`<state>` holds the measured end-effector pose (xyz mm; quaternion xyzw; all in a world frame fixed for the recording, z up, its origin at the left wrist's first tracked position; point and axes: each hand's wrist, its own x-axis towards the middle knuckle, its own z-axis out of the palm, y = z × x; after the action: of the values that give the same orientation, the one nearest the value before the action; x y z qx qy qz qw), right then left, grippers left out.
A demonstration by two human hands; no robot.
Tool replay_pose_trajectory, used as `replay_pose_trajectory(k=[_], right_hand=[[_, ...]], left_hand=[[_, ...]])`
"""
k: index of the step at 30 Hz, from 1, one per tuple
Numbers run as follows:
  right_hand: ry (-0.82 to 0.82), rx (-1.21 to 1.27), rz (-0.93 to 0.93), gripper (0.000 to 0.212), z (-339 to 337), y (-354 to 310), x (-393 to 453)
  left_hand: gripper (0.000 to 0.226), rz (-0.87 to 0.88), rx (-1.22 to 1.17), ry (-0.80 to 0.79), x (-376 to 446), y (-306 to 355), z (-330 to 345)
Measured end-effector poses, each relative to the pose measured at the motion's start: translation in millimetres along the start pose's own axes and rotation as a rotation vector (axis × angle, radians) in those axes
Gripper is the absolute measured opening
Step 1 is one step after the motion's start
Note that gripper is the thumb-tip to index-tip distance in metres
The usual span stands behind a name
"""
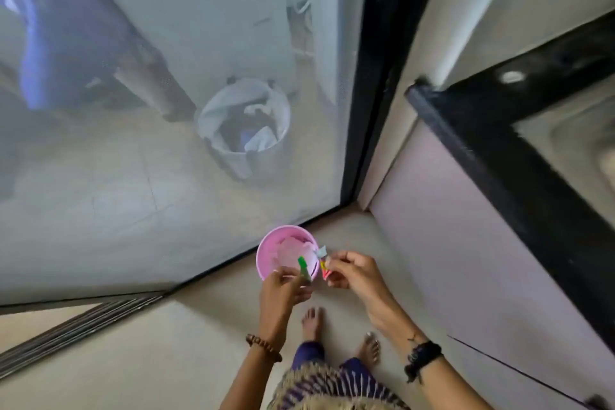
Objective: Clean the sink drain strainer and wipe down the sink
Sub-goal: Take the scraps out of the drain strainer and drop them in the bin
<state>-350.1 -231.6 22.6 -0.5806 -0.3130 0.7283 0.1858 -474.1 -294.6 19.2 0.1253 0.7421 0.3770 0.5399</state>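
The sink (572, 143) is seen only in part at the far right, set in a dark worktop (519, 156); the drain strainer itself can't be made out in this view. Nearer, a small pink bin (266, 255) w/ a pale liner and crumpled scraps inside stands on the floor (166, 343), just beside the mesh screen door (166, 110). A green item (303, 268) is pinched in the left hand (283, 286), fingers curled round it, right over the bin's near rim. A small red/yellow wrapper (323, 268) w/ a pale torn bit on top is pinched by thumb and fingertips of the right hand (349, 273), just right of the bin. What the items are can't be told; prob. waste being dropped, so the step is judged as disposal before the wipe-down. For it to be done well, both hands should be brought fully over the bin mouth before anything is let go, since the right-hand item sits outside the rim and light scraps may drift to the floor. Bare feet (332, 333) are near the bin, so drips or bits should be kept off that patch. A larger lined bin (244, 123) is seen beyond the screen, not reachable w/o opening it.
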Motion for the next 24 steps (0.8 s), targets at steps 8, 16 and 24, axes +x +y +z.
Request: replay_pose_trajectory(k=[8, 16, 24], right_hand=[[0.080, -0.452, 0.064, 0.018, 41, 152, 195], [0.017, -0.386, 0.092, 0.007, 62, 242, 330], [0.267, 0.116, 0.189, 0.022, 54, 190, 276]], left_hand=[[0.017, -0.201, 0.171, 0.107, 192, -140, -31], [0.039, -0.238, 0.154, 0.075, 331, -227, -25], [0.017, -0.352, -0.333, 0.027, 266, -157, -2]])
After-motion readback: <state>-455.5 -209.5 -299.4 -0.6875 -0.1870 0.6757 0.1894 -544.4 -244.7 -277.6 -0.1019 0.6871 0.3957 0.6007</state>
